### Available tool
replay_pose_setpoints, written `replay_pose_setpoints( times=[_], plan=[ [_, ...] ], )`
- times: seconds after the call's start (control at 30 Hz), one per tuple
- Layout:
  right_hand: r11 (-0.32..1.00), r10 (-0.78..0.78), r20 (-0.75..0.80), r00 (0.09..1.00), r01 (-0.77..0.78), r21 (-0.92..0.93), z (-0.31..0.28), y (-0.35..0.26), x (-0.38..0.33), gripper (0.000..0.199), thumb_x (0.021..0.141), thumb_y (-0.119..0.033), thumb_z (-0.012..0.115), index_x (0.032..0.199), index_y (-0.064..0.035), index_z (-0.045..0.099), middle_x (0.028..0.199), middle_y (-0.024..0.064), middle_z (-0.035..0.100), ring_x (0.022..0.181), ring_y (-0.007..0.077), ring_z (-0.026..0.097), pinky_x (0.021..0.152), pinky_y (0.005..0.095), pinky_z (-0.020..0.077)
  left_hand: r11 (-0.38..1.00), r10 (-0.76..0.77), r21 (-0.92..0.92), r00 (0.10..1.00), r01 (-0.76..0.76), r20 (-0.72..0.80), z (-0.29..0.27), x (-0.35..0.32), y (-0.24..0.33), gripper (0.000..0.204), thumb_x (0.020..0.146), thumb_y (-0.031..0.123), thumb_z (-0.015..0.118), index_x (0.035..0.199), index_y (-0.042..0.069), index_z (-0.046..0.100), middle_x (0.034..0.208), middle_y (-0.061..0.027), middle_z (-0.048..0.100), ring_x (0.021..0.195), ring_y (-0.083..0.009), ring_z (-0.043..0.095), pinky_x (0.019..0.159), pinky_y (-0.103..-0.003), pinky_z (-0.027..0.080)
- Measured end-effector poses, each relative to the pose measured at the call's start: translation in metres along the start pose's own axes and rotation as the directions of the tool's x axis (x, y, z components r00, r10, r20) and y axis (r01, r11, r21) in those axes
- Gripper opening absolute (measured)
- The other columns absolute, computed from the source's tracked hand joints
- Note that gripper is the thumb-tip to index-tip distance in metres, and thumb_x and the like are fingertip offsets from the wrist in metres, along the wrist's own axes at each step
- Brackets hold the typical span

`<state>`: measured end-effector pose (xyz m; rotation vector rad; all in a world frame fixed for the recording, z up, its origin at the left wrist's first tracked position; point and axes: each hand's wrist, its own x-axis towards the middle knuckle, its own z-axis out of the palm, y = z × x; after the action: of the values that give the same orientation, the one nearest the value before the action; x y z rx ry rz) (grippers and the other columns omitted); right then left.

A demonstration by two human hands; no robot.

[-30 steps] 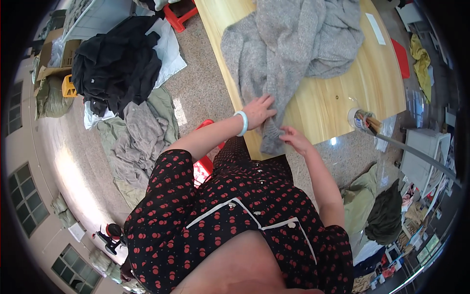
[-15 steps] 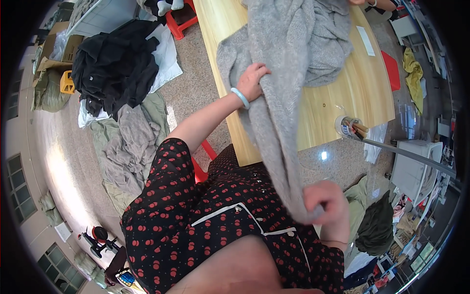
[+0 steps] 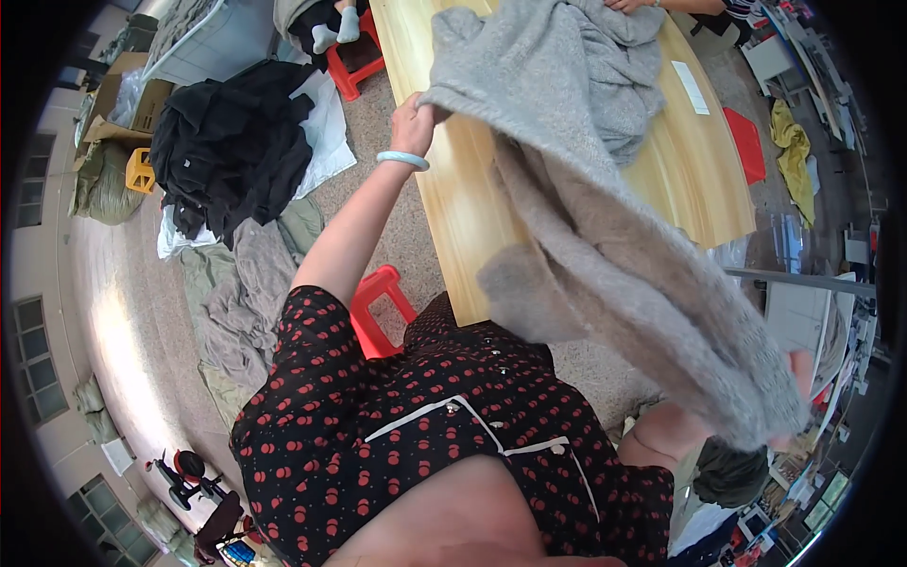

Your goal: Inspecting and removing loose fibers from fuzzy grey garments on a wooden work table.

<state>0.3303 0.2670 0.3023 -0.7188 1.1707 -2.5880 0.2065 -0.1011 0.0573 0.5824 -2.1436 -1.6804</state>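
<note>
A fuzzy grey knit garment (image 3: pixel 557 90) is stretched across the wooden table (image 3: pixel 713 194) and out past its near right edge. My left hand (image 3: pixel 414 128), with a pale bangle at the wrist, is closed on the garment's left edge by the table's left side. At the lower right, my right hand (image 3: pixel 801 370) holds up the other end of the cloth. Most of its fingers are hidden behind the fabric. Between my hands the garment hangs open, showing a browner inner side. A loose flap blurs over the table's near corner.
Another person's hand (image 3: pixel 625 5) touches the garment's far end. A white strip (image 3: pixel 690 87) lies on the table. Red stools (image 3: pixel 383 307) stand at left. Black clothes (image 3: pixel 231 142) and grey cloth (image 3: pixel 250 293) are heaped on the floor. A metal bar (image 3: pixel 803 281) runs at right.
My left hand has gone from lying on the garment to gripping its edge, farther left and away. My right hand has swung outward right, spreading the cloth, which now covers the jar's place.
</note>
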Motion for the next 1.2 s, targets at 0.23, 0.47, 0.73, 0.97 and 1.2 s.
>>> replay_pose_setpoints(
  times=[0.23,0.47,0.73,0.97,1.2],
  plan=[
    [0.958,0.287,-0.317,0.904,-0.273,0.09,0.022,0.029,0.022,0.027,0.057,-0.016,0.067,0.065,-0.0097,0.042,0.059,0.0057,0.046,0.062,0.0166,0.049,0.054,0.0308,0.0383,0.804,0.076,-0.543,0.864,0.243,0.498,-0.034,-0.05,0.152,0.03,0.079,0.019,0.048,0.094,-0.005,0.057,0.095,-0.0125,0.059,0.088,-0.0187,0.055,0.079,-0.029,0.041],
    [0.917,-0.061,0.418,0.906,-0.115,0.382,0.029,0.015,0.012,0.017,0.075,-0.014,0.061,0.065,-0.0012,0.056,0.053,0.007,0.048,0.039,0.0191,0.041,0.037,0.0322,0.0283,0.815,0.316,-0.365,0.182,0.45,0.931,-0.091,-0.081,0.194,0.053,0.076,0.033,0.047,0.116,-0.001,0.041,0.117,-0.0178,0.038,0.11,-0.026,0.034,0.093,-0.034,0.031],
    [0.911,-0.22,0.367,0.904,0.055,0.409,-0.01,-0.03,-0.017,0.01,0.078,-0.005,0.054,0.071,0.0015,0.057,0.053,0.0086,0.05,0.038,0.014,0.043,0.034,0.0262,0.0288,0.991,0.072,0.04,-0.779,0.124,0.623,-0.068,-0.136,0.22,0.076,0.073,0.059,0.044,0.128,0.009,0.03,0.134,-0.0208,0.013,0.126,-0.0321,0.008,0.102,-0.036,0.018],
    [0.833,-0.477,0.518,0.71,0.177,0.524,-0.068,-0.1,-0.063,0.005,0.075,-0.002,0.053,0.07,0.0002,0.055,0.048,0.0062,0.049,0.032,0.0075,0.038,0.028,0.0213,0.0233,0.746,0.587,-0.212,-0.474,0.631,0.657,0.078,-0.231,0.239,0.013,0.081,0.009,0.054,0.077,-0.003,0.052,0.071,-0.0089,0.056,0.065,-0.0179,0.054,0.059,-0.028,0.041],
    [0.908,-0.185,0.315,0.931,0.04,0.417,-0.151,-0.173,-0.146,0.003,0.075,-0.004,0.055,0.072,-0.0032,0.055,0.056,0.0056,0.052,0.047,0.01,0.049,0.039,0.0235,0.0358,0.669,0.445,0.204,-0.605,0.715,0.66,0.224,-0.354,0.23,0.018,0.085,0.014,0.05,0.084,-0.004,0.05,0.073,0.0029,0.051,0.069,-0.0038,0.042,0.06,-0.023,0.038]
  ],
)
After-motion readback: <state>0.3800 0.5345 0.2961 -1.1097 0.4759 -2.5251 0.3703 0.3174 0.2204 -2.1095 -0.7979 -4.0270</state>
